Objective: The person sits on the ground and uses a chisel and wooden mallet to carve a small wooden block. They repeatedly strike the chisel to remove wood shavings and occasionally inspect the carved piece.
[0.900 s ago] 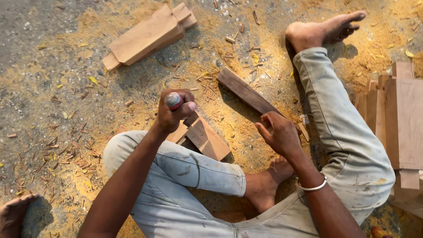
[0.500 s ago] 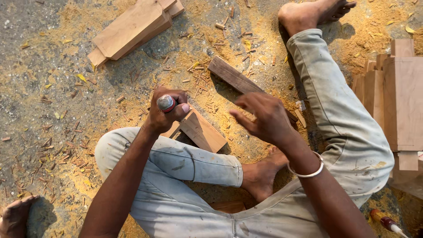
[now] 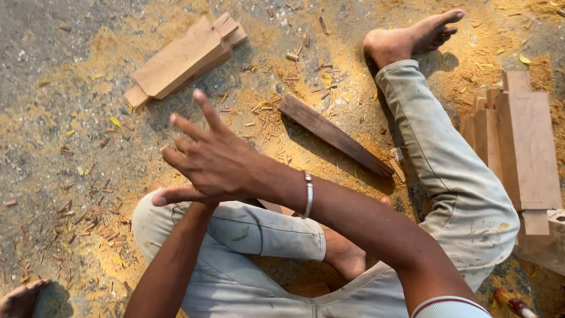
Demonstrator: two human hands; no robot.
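Observation:
My right hand (image 3: 206,159) reaches across to the left with its fingers spread wide and nothing in it; a silver bangle (image 3: 307,194) sits on the wrist. It covers my left hand, so only my left forearm (image 3: 176,259) shows, rising from below over my bent knee (image 3: 235,229). Whatever the left hand holds is hidden. A sliver of the small wooden block (image 3: 273,206) peeks out under my right wrist. A dark wooden strip (image 3: 332,135) lies on the sawdust just right of my hands.
A notched pale wood block (image 3: 182,56) lies at the upper left. Stacked cut boards (image 3: 524,153) stand at the right. My bare foot (image 3: 412,38) stretches to the top; a red-handled tool (image 3: 515,305) lies bottom right. Sawdust and chips cover the ground.
My right hand has swung left from beside the dark strip, opened its fingers and now covers my left hand, the round-topped tool and the small block.

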